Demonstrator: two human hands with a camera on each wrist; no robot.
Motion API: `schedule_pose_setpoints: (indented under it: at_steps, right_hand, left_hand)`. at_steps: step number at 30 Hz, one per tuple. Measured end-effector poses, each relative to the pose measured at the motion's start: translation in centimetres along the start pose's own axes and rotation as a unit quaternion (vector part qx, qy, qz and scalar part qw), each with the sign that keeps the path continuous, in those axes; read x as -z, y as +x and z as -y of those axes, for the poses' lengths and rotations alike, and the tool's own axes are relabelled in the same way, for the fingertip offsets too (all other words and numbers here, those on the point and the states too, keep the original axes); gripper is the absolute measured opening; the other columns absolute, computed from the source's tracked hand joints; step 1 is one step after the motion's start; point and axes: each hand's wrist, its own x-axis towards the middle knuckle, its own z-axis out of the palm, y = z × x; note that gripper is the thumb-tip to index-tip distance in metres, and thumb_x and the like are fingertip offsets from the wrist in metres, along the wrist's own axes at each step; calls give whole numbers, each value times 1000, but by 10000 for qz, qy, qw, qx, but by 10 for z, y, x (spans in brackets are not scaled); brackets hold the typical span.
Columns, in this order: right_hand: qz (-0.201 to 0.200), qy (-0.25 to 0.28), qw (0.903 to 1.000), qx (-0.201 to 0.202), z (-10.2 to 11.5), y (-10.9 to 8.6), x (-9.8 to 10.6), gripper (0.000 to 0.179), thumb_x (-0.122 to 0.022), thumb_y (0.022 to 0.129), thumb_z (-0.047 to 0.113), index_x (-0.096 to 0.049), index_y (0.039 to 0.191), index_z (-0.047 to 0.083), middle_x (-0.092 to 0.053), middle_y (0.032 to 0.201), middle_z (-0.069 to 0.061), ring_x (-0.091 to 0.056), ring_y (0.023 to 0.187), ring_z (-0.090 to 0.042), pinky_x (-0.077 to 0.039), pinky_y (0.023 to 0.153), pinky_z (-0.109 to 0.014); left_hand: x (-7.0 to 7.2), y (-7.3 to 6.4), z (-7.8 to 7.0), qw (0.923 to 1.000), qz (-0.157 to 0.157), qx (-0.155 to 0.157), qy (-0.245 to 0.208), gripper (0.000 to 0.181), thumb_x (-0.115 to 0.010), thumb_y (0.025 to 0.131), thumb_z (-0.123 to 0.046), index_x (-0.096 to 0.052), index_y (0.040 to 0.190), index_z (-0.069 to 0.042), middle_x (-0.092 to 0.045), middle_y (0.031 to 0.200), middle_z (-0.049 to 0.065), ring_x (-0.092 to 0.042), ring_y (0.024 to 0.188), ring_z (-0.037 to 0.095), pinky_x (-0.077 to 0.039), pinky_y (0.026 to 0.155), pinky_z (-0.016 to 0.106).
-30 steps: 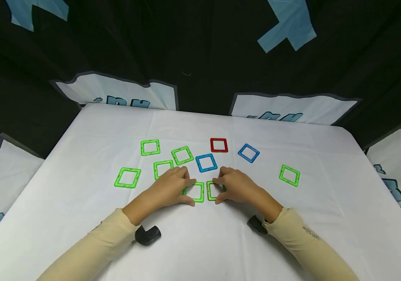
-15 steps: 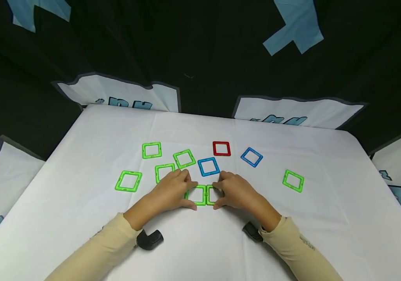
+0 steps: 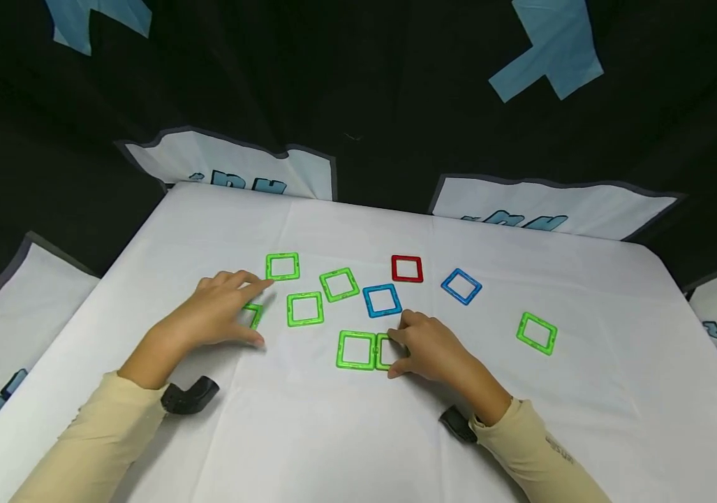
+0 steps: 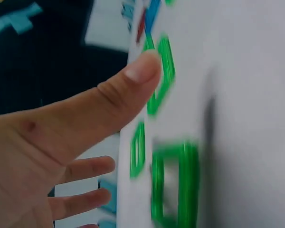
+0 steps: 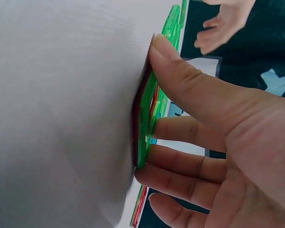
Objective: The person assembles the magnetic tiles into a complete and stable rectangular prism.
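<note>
On the counter (image 3: 333, 447), at centre, our right hand (image 3: 430, 349) pinches a green square tile (image 3: 380, 351) touching its left neighbour (image 3: 356, 366); our left hand (image 3: 213, 307), spread wide, overhangs the leftmost tile (image 3: 257, 318). A right-hand twist might split the pair.

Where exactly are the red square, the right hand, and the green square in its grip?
Red square (image 3: 407, 279): head view, on the near edge of its frame.
Right hand (image 3: 429, 348): head view, on the back of the hand.
Gripped green square (image 3: 379, 354): head view, on its left edge.
</note>
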Motion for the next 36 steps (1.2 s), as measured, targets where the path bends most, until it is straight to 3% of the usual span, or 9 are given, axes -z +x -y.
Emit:
schedule_pose_setpoints:
  at_steps: [6,11,16,21,26,29,36]
  right_hand:
    - [39,-53,9999,-83,0,0,0,64,-80,63,41,-64,114,6,-56,98,-6,-44,77,-14,-39,66,-27]
    - [77,-105,9998,-137,0,1,0,64,-80,63,41,-64,115,7,-56,98,-6,-44,77,-14,-39,66,-26]
    - [64,-92,9999,-46,1,3,2,64,-79,63,42,-64,115,6,-56,97,-6,-45,78,-15,-41,67,-28]
    - [47,-97,9999,14,1,3,2,65,-80,63,41,-64,115,6,-56,97,-6,-46,77,-15,-41,67,-27]
    - [19,-128,9999,-6,0,2,3,65,-80,62,42,-65,114,6,-56,96,-7,-45,77,-15,-40,66,-27]
    - [-15,-82,10000,28,0,1,3,65,-80,62,41,-65,114,6,-56,95,-7,-45,77,-15,-40,66,-27]
    - [-165,-64,9997,159,0,-1,1,64,-80,62,41,-65,112,4,-56,94,-6,-46,76,-14,-41,65,-27]
  left_hand:
    - [4,-6,22,9985,379,83,384,90,-81,57,-47,-49,131,-7,-51,122,16,-44,113,39,-32,94,55]
    - [-1,-6,28,9975,468,-264,462,73,-80,61,-40,-57,123,-8,-54,116,13,-48,107,35,-38,91,51]
    - [-4,-8,27,9980,431,-321,338,62,-80,64,-34,-61,117,-7,-55,112,11,-49,105,31,-40,89,48]
    - [-3,-10,13,9978,44,-656,69,61,-79,64,-36,-61,114,-5,-57,106,8,-52,99,25,-44,86,43]
    - [-5,-1,-12,9916,-426,-1162,-382,60,-80,64,-34,-61,113,-5,-58,104,4,-54,93,18,-48,82,36]
    - [-9,5,-27,9876,-435,-1342,-689,63,-80,66,-36,-58,118,-7,-57,106,3,-55,93,16,-48,82,35]
    - [-25,15,-52,9793,-274,-1444,-1394,67,-77,70,-37,-51,130,-21,-53,109,-2,-52,95,12,-48,83,33]
